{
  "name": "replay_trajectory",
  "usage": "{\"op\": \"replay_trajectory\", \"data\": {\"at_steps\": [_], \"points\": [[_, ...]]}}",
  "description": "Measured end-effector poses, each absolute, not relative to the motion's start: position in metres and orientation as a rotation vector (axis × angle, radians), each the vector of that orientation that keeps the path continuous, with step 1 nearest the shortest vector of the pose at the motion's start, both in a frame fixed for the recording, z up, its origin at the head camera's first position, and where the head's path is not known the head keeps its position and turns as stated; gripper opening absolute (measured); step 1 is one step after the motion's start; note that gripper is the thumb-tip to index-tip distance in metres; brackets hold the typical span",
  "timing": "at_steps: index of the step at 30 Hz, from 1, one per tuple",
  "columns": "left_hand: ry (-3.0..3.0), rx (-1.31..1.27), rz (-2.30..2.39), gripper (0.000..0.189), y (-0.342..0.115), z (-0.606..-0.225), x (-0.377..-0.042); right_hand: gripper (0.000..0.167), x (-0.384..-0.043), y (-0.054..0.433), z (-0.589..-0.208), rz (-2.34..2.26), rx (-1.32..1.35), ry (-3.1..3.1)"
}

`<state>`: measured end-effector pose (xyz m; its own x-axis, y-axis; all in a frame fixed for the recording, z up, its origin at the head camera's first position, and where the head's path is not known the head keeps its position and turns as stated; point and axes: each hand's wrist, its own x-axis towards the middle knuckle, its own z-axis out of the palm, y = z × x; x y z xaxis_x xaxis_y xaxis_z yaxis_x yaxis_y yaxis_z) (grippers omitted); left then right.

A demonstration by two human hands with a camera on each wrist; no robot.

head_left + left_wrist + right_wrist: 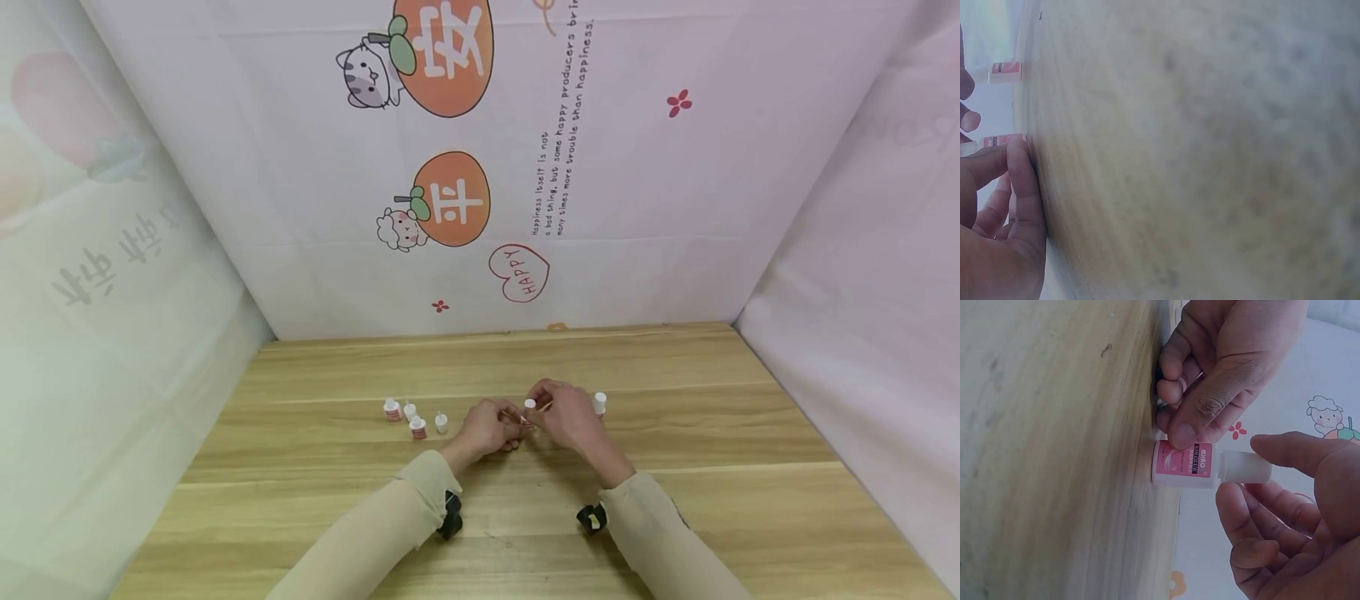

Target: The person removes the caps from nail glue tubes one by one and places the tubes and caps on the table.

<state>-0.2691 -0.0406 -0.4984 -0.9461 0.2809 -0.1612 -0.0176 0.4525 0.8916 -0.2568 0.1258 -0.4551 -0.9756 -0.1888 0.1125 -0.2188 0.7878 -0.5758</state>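
Observation:
A small glue bottle (1185, 465) with a pink label stands upright on the wooden table. My left hand (491, 427) grips its body low down, thumb over the label. Around the white cap (1246, 467), which is on the bottle's neck, are the thumb and fingers of my right hand (567, 412), pinching it from both sides. Just right of that hand is a second glue bottle (600, 404) with a tall white cap, partly hidden by the hand in the head view.
To the left of my hands stand two glue bottles (392, 410) without tall caps. Beside them, two loose white caps (441, 424) rest with thin stems pointing up. A printed white cloth (622, 275) rises behind the wooden table (517, 533), with cloth sides at left and right.

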Motion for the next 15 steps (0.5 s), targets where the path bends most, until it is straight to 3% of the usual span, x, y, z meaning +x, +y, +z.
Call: {"op": "replay_trajectory", "data": {"at_steps": [15], "points": [[2.408, 0.219, 1.484, 0.012, -0.0410, -0.4994, -0.2702, 0.015, -0.2571, 0.1263, -0.4557, 0.988, 0.307, -2.907]]}}
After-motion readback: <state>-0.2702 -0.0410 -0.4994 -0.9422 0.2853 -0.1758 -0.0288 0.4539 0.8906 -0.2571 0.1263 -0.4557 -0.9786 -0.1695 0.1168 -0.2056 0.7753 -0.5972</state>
